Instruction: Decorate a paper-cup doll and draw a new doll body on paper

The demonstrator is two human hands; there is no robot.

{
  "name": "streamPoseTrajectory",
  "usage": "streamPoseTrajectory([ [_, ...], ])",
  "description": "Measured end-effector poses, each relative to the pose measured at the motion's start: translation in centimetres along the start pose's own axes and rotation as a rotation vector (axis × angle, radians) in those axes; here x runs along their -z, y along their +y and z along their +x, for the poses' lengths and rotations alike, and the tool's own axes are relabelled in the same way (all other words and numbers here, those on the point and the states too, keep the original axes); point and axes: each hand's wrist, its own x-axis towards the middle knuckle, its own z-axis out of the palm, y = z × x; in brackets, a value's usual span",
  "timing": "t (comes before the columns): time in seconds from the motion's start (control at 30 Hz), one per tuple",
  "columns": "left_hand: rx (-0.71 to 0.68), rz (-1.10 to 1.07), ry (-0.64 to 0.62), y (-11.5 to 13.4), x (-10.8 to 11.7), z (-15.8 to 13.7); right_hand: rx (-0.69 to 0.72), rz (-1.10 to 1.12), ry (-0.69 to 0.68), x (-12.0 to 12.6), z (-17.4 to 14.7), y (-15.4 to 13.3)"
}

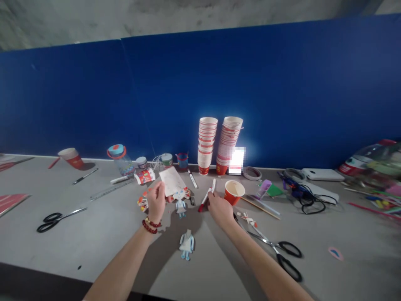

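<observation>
My left hand point(157, 201), with a beaded bracelet at the wrist, pinches the edge of a pale piece of paper point(173, 181). My right hand point(220, 206) reaches over the table, its fingers closed at a white marker point(214, 185). Right beside these fingertips is a red-and-white marker point(204, 201). Below the paper lies a paper doll cutout point(181, 205) in a pale dress, its head partly under the paper's edge. A second, headless-looking cutout point(187, 245) lies nearer to me. An orange paper cup point(234, 192) stands just behind my right hand.
Two tall stacks of paper cups, a left one point(206, 144) and a right one point(227, 144), stand by the blue partition point(200, 83). Scissors point(277, 246) lie at my right forearm, and other scissors point(59, 219) at left. Tape point(252, 173), cables point(308, 196) and a bottle point(360, 161) are rightward.
</observation>
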Motion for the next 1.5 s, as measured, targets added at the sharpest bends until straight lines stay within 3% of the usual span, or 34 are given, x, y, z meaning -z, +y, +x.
streamPoseTrajectory([
  [0.13,0.0,-0.106,0.164,-0.2,1.5,2.2,-0.056,0.018,-0.032,0.3,0.0,0.0],
  [0.23,-0.01,-0.142,0.199,-0.6,1.7,2.8,-0.072,0.088,-0.004,0.6,-1.3,0.2],
  [0.33,-0.024,-0.13,0.157,-1.0,1.0,2.2,-0.02,0.418,0.137,1.0,-3.7,1.0],
  [0.47,-0.045,-0.044,-0.013,-1.2,-0.5,-0.2,0.055,1.038,0.486,2.9,-7.9,2.8],
  [0.57,-0.069,0.044,-0.203,-1.0,-1.5,-3.0,-0.052,1.325,0.799,5.3,-10.2,4.0],
  [0.7,-0.121,0.17,-0.491,-0.3,-2.4,-6.6,-0.162,1.479,1.153,8.4,-11.7,4.9],
  [0.8,-0.174,0.274,-0.679,0.0,-3.1,-8.0,-0.198,1.405,1.314,9.0,-11.9,5.4],
  [0.87,-0.182,0.338,-0.781,0.1,-3.6,-8.2,-0.229,1.332,1.171,8.0,-11.5,5.6],
  [0.97,-0.183,0.395,-0.971,0.4,-3.8,-7.4,-0.163,1.114,0.536,5.1,-10.1,5.5],
  [1.07,-0.183,0.391,-1.177,1.2,-3.0,-6.1,-0.083,0.618,0.085,2.7,-8.8,4.5],
  [1.13,-0.173,0.374,-1.257,1.7,-2.4,-5.4,-0.102,0.303,-0.098,2.4,-8.3,3.5],
  [1.2,-0.168,0.354,-1.303,1.9,-2.1,-5.0,-0.123,0.102,-0.174,3.2,-7.5,2.2],
  [1.27,-0.171,0.326,-1.343,1.7,-2.2,-5.1,-0.1,0.037,-0.156,4.4,-5.7,0.6],
  [1.37,-0.186,0.288,-1.385,0.9,-2.7,-5.8,-0.069,0.108,-0.077,5.6,-0.8,-2.3],
  [1.5,-0.232,0.306,-1.383,0.4,-2.9,-6.2,-0.083,0.172,-0.071,5.3,6.3,-5.6],
])
